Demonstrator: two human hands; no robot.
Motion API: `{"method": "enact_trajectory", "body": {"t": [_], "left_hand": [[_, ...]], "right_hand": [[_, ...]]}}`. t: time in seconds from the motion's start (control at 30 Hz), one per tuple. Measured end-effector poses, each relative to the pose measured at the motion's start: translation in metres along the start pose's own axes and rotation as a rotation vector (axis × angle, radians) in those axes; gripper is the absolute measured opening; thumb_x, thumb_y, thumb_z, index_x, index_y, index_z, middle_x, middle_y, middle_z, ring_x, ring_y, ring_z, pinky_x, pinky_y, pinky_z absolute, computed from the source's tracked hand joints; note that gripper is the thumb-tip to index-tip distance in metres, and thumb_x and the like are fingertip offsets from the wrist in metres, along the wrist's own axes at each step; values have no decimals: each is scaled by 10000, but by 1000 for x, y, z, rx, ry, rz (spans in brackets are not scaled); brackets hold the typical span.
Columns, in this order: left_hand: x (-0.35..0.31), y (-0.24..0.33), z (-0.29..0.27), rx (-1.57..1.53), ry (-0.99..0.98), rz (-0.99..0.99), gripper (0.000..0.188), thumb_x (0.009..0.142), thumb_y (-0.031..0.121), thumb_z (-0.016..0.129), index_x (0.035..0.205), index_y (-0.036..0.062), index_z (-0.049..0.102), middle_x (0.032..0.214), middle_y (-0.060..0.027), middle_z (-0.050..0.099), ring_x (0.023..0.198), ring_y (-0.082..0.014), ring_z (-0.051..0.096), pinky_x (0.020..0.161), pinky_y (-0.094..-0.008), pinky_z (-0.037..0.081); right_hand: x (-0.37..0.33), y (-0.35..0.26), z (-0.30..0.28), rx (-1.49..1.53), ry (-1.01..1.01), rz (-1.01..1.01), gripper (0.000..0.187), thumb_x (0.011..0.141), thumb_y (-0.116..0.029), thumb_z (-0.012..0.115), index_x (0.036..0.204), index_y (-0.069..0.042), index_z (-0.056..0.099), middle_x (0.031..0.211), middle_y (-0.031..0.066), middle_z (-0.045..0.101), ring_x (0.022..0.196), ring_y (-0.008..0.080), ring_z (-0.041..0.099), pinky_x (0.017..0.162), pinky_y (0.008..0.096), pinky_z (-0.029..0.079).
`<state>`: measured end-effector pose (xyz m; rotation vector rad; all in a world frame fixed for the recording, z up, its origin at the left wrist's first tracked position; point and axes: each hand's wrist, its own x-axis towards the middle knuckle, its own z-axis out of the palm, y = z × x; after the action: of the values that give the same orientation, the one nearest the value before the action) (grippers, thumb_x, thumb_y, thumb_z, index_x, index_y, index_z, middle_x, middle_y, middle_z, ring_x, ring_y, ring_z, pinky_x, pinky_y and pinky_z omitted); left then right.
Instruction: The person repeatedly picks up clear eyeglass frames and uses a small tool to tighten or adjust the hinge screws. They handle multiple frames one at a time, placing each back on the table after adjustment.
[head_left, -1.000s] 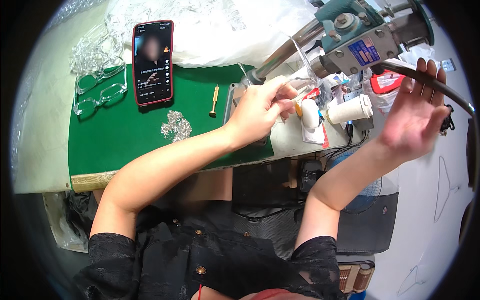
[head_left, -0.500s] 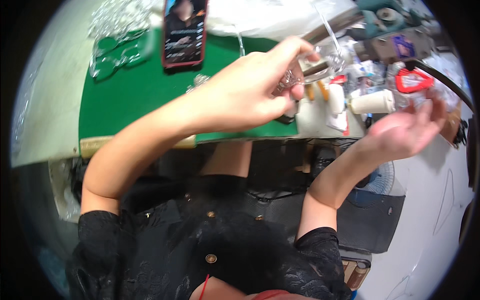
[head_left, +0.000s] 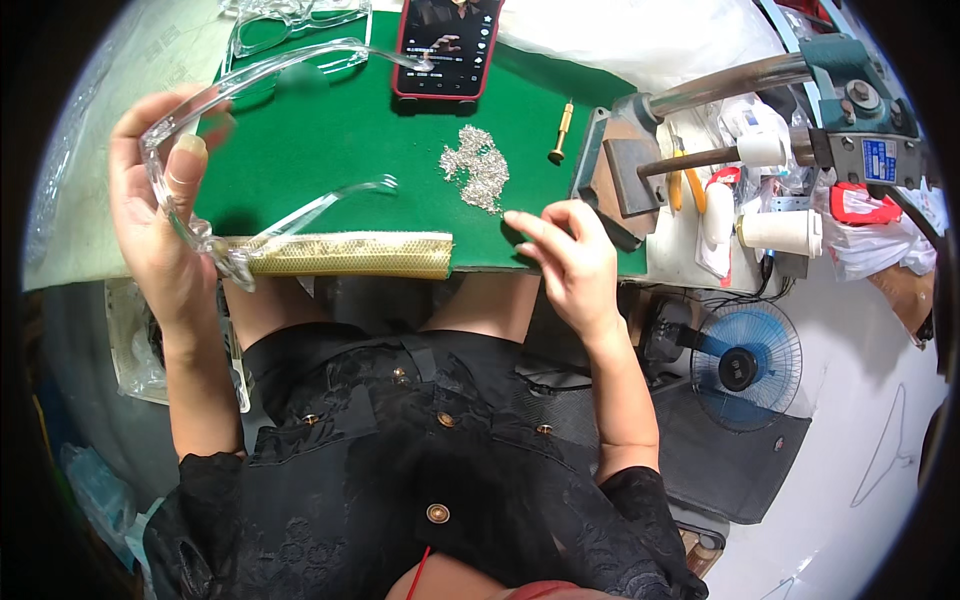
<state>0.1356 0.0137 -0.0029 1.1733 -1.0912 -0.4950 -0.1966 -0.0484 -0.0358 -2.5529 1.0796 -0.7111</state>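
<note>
My left hand (head_left: 165,200) grips a clear plastic eyeglass frame (head_left: 215,95) by its front, with the thumb pressed on it. Both temples of the frame point to the right, one high over the green mat and one lower by the table edge. My right hand (head_left: 580,265) reaches to the lower end of a pile of tiny silver metal pieces (head_left: 480,168), too small to tell singly. Its index finger is stretched out at the pile, the thumb lies apart below, and no held thing shows. A small brass-coloured screwdriver (head_left: 562,132) lies on the mat beyond this hand.
A phone (head_left: 445,55) stands at the back of the green mat (head_left: 330,150). More clear frames (head_left: 290,35) lie at back left. A gold mesh-covered strip (head_left: 350,255) lines the front edge. At right are a metal bench tool (head_left: 640,165), pliers (head_left: 688,180) and a white cup (head_left: 785,232).
My left hand has swung left with the clear frame, uncovering the pile and screwdriver. My right hand has come in from the far right to the pile. The view has shifted.
</note>
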Motion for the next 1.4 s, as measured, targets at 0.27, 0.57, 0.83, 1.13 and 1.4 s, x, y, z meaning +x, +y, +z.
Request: {"method": "enact_trajectory", "body": {"t": [0.27,0.57,0.83,1.13,1.4], "left_hand": [[-21,12,17,-558,-337,-98,334,997,212,406,1163,-58,511,764,-151,578,692,-225,574,626,-317,487],[-16,20,35,-539,-530,-127,854,910,562,488,1379,-101,223,722,-172,632,574,-163,551,458,-208,374],[-24,26,48,-426,-346,-240,1066,817,773,403,1425,-74,176,646,-128,632,485,-100,497,432,-182,307],[-21,30,42,-445,-428,-268,1024,843,728,431,1430,-71,173,664,-145,628,518,-117,546,423,-170,334],[-24,28,36,-440,-303,-184,1038,828,716,469,1437,-64,158,684,-161,626,579,-154,606,422,-171,380]], "right_hand": [[-8,8,0,-51,75,-62,269,681,-83,758,940,-73,687,824,80,569,754,253,560,651,356,473],[-2,5,3,135,67,167,163,700,-3,722,844,-25,647,769,87,591,740,247,585,657,332,470],[11,15,-2,176,-70,44,150,713,25,703,830,-29,626,760,75,567,690,228,596,613,318,483],[21,17,-8,73,-233,-90,212,690,27,695,865,-49,602,768,70,538,719,243,585,626,324,486],[1,12,1,-124,-70,-46,144,733,-48,679,795,-40,549,758,90,513,714,272,548,608,367,458]]}}
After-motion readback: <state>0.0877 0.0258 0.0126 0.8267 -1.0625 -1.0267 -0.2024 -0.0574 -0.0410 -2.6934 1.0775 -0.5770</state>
